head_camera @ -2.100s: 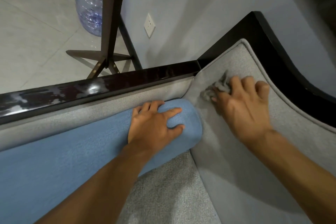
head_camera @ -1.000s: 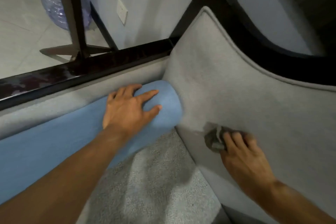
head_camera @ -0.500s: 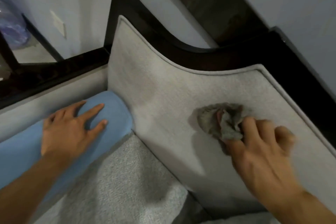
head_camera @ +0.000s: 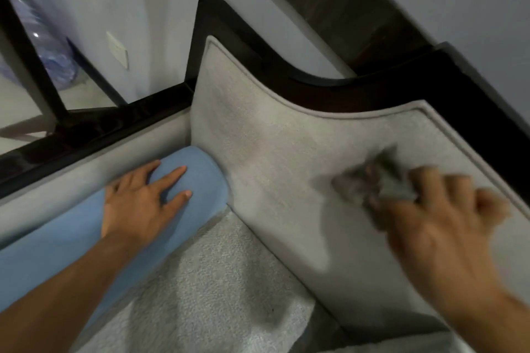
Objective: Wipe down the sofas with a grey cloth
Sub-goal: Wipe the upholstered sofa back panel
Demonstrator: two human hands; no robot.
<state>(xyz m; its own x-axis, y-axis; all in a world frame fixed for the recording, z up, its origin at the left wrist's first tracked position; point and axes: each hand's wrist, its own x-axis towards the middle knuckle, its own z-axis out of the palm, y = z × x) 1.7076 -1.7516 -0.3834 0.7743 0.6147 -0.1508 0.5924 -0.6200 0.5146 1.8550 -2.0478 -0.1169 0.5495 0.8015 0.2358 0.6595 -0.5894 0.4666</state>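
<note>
While the right hand pinched the cloth on the backrest, left hand flat beside it, a fast stroke risked dropping the cloth.

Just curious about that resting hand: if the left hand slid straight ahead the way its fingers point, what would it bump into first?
Probably the grey backrest panel. The left hand lies flat on the blue bolster, fingers aimed toward its end against that panel.

Crumpled grey cloth on sofa backrest
</note>
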